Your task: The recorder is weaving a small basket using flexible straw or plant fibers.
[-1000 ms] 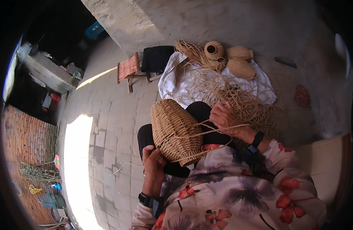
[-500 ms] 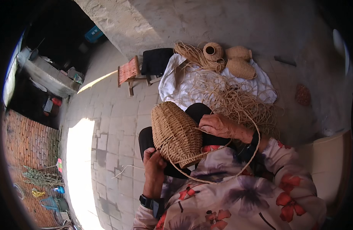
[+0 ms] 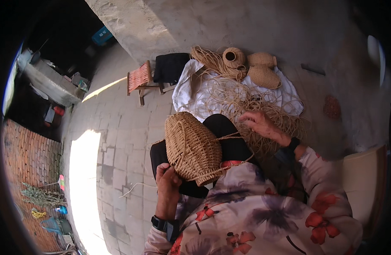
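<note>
A tan woven cord basket (image 3: pixel 193 148) lies tilted on my lap across my black-clad legs, with loose cord running over it and out to its right. At the basket's lower left side, my left hand (image 3: pixel 167 180) is closed, gripping it. My right hand (image 3: pixel 259 125) hovers to the right of the basket with fingers curved and apart; I see nothing held in it. Beyond that hand, a tangled heap of tan cord (image 3: pixel 242 102) spreads over a white cloth (image 3: pixel 182 95).
Finished-looking woven pieces (image 3: pixel 263 76) and a cord coil sit on the cloth by the wall. A folding stool (image 3: pixel 139 78) and black cushion (image 3: pixel 170 68) stand to the left. A brick wall (image 3: pixel 29 153) with assorted items is far left; a pale seat (image 3: pixel 361 178) is at right.
My right hand has left the basket's side, rising rightward and opening. The long cord loop that hung over my lap now lies across the basket. My left hand stays in place.
</note>
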A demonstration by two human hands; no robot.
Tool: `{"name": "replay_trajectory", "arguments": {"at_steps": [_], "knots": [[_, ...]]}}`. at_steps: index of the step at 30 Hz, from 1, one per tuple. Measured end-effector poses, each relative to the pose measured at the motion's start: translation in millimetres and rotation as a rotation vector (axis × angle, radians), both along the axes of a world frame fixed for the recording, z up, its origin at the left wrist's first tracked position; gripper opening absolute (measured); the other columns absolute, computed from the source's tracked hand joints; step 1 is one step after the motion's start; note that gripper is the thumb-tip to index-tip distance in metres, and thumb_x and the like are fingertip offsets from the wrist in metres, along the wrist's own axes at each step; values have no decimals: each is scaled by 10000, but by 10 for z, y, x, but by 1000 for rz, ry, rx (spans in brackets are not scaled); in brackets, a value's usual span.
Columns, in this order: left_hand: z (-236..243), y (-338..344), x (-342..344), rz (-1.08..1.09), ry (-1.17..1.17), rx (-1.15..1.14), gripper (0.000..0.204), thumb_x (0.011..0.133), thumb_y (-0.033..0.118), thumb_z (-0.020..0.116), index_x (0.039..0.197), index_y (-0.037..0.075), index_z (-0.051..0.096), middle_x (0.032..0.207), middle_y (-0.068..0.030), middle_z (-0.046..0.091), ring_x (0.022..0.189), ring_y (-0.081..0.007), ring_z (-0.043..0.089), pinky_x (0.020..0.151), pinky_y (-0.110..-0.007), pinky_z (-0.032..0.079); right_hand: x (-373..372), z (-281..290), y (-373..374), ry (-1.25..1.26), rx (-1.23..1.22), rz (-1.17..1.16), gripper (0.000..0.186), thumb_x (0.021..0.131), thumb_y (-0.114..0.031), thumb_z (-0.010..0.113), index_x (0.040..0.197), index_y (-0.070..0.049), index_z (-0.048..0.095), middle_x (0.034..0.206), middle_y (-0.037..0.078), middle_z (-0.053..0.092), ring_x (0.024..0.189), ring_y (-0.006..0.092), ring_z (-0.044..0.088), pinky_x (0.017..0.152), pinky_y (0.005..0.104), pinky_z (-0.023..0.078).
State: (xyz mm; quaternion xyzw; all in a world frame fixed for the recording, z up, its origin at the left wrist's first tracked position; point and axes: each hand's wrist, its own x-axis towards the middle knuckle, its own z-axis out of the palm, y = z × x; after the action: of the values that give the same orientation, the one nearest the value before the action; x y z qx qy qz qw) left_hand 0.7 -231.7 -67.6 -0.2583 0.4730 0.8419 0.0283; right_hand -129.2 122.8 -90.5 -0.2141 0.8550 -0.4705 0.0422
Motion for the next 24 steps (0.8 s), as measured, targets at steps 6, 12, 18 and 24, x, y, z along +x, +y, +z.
{"name": "replay_trajectory", "arguments": {"at_steps": [6, 12, 18, 24], "knots": [[93, 52, -57, -44, -26, 30, 153, 884, 36, 527, 946, 159, 460, 682, 31, 472, 506, -68, 410, 437, -214, 312, 180, 143, -572, 47, -66, 304, 148, 842, -114, 567, 952, -44, 638, 894, 119, 630, 867, 284, 625, 774, 360, 491], [74, 25, -8, -13, -14, 21, 163, 877, 34, 534, 952, 157, 457, 678, 33, 462, 499, -66, 394, 439, -214, 311, 0, -155, -168, 188, 136, 16, 129, 842, -148, 555, 811, -25, 576, 770, 140, 584, 778, 335, 593, 691, 415, 467], [79, 36, -27, 3, -6, 26, 174, 875, 27, 526, 965, 152, 448, 682, 32, 456, 496, -70, 389, 443, -216, 317, 31, -1013, 2313, 107, 884, -798, 160, 750, -120, 589, 777, 20, 661, 801, 245, 635, 752, 403, 629, 662, 478, 510], [116, 63, -60, 4, -59, -10, 171, 875, 23, 520, 961, 153, 448, 693, 28, 457, 507, -74, 393, 452, -218, 323, -201, -745, 1577, 234, 779, -594, 199, 776, -130, 596, 943, -24, 621, 924, 156, 618, 859, 333, 627, 680, 421, 505]]}}
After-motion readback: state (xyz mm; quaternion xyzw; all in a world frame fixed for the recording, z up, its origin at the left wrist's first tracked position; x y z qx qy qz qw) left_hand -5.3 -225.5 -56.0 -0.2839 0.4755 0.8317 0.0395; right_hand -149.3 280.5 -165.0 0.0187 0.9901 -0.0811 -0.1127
